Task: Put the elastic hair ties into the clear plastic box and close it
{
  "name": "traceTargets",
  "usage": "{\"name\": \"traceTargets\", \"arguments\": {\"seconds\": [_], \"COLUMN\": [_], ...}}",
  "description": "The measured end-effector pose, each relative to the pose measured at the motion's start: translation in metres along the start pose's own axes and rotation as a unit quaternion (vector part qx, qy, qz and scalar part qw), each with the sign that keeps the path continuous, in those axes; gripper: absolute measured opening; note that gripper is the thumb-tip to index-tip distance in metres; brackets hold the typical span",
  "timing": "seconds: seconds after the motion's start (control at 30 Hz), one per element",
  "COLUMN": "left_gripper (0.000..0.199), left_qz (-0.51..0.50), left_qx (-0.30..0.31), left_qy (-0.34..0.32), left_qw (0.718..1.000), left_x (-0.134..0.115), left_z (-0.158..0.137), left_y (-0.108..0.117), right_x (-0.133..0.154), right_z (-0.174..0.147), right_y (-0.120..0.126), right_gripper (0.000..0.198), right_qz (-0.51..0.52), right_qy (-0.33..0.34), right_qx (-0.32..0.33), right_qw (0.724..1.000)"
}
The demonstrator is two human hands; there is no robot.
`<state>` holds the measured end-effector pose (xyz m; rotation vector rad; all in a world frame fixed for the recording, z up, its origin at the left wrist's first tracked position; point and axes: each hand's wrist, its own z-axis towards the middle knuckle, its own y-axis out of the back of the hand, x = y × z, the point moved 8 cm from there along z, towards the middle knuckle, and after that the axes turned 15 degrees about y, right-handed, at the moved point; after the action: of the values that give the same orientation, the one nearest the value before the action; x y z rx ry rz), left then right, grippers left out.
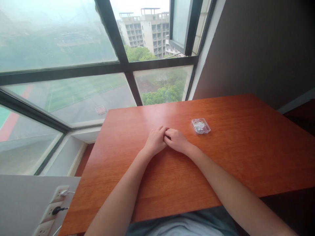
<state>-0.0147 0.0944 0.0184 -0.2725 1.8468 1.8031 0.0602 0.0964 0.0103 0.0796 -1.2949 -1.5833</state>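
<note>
My left hand (156, 139) and my right hand (177, 139) rest together on the wooden table (172, 183), touching at the fingers. Both are closed, with the fingers curled against each other, and no object shows between them. Part of the fingers is hidden where the hands meet. Just to the right and a little beyond my right hand lies a small clear plastic box (200, 126). It sits flat on the tabletop, apart from both hands. Small white and metallic-looking pieces show through it, too small to name.
A dark-framed window (128, 67) runs along the far and left sides, past the table edge. One pane (182, 26) stands ajar at the top. On the lower left, a socket strip (49, 211) with plugs is beside the table. A grey wall (246, 49) rises at the right.
</note>
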Motion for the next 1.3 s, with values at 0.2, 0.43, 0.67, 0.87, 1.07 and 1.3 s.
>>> {"name": "traceTargets", "arguments": {"seconds": [0.2, 0.43, 0.67, 0.87, 1.07, 1.3], "left_gripper": [0.039, 0.041, 0.041, 0.04, 0.04, 0.041], "left_qz": [0.004, 0.005, 0.005, 0.004, 0.007, 0.007], "left_qx": [-0.003, 0.005, -0.003, -0.005, -0.006, -0.004], "left_qy": [-0.005, 0.0, -0.005, -0.009, -0.009, -0.01], "left_qw": [1.0, 1.0, 1.0, 1.0, 1.0, 1.0], "left_x": [-0.0015, -0.001, -0.001, -0.0016, -0.0014, -0.0017], "left_z": [-0.0003, 0.0, 0.0, -0.0006, -0.0004, -0.0007], "left_y": [0.0008, 0.0002, 0.0005, 0.0009, 0.0013, 0.0008], "right_x": [-0.0002, -0.001, -0.001, -0.0009, -0.0001, 0.0007], "right_z": [-0.0003, 0.0002, 0.0, 0.0001, -0.0006, 0.0005], "right_y": [-0.0008, -0.0012, -0.0007, -0.001, -0.0005, -0.0007], "right_gripper": [0.018, 0.018, 0.018, 0.017, 0.018, 0.018], "right_qz": [0.0, -0.001, 0.004, 0.007, 0.006, -0.001], "right_qy": [0.002, 0.004, 0.002, 0.006, 0.004, 0.006], "right_qx": [0.002, 0.004, 0.0, 0.001, -0.002, 0.004], "right_qw": [1.0, 1.0, 1.0, 1.0, 1.0, 1.0]}}
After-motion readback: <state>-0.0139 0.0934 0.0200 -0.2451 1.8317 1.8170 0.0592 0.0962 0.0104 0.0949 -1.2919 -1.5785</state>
